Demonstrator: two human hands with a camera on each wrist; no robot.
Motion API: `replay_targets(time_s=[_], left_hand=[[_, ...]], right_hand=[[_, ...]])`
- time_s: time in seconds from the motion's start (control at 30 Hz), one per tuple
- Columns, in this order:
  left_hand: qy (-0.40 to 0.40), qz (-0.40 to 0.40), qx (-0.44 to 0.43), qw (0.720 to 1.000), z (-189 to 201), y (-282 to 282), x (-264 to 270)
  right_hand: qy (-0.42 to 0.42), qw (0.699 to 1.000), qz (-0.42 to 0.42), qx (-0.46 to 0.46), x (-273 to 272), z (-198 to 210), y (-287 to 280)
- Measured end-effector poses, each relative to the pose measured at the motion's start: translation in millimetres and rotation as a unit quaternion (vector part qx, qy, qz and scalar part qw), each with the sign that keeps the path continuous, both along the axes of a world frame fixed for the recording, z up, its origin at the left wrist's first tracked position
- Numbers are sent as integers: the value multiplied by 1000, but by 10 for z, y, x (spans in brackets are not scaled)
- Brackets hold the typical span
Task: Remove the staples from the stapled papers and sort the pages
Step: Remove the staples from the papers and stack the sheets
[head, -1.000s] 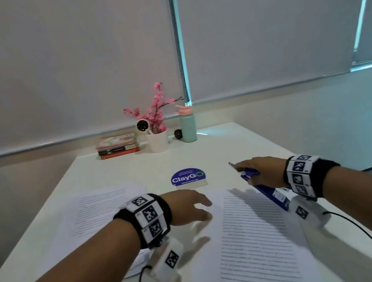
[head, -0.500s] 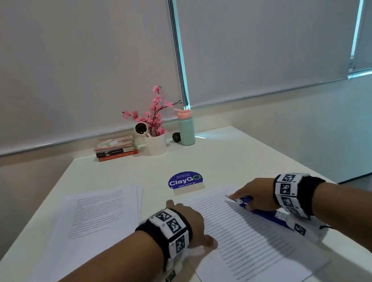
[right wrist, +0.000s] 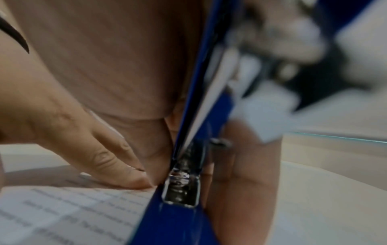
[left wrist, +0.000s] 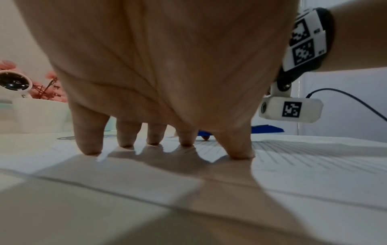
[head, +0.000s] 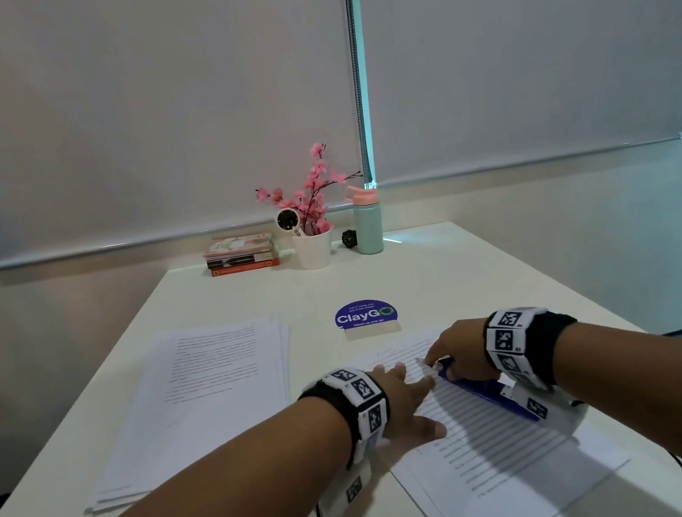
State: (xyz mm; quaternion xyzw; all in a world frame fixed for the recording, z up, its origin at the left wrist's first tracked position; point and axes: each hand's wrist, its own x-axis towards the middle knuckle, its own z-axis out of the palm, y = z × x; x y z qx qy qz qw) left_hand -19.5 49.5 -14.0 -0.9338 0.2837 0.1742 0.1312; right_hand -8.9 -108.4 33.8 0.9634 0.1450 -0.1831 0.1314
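Observation:
The stapled papers lie on the white table in front of me. My left hand presses on their upper left part with spread, straight fingers; in the left wrist view its fingertips stand on the sheet. My right hand grips a blue stapler laid across the papers, its metal tip pointing at the top left corner beside my left fingers. The right wrist view shows the stapler running along my palm, metal end on the printed page. No staple is visible.
A stack of loose printed pages lies to the left. A round blue ClayGo sticker sits just beyond the papers. At the table's far edge stand books, a white pot with pink flowers and a green bottle.
Both hands came down onto the stapled papers. My left hand went from hovering to pressing flat on the sheet, and my right hand brought the stapler's tip in beside the left fingers.

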Motion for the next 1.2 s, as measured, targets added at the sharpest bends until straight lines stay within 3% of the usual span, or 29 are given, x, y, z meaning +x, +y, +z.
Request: replay_targets(time_s=[0.57, 0.83, 1.03, 1.2], left_hand=[[-38, -27, -60, 997, 90, 20, -156], [-46, -6, -96, 994, -84, 1, -121], [-46, -13, -76, 996, -107, 1, -56], [-26, -28, -71, 997, 20, 23, -46]], right_hand=[[-34, 999, 18, -18, 254, -96, 339], [-44, 999, 7, 13, 319, -265, 314], [-40, 999, 24, 6, 346, -272, 365], [-64, 997, -8, 31, 377, -299, 290]])
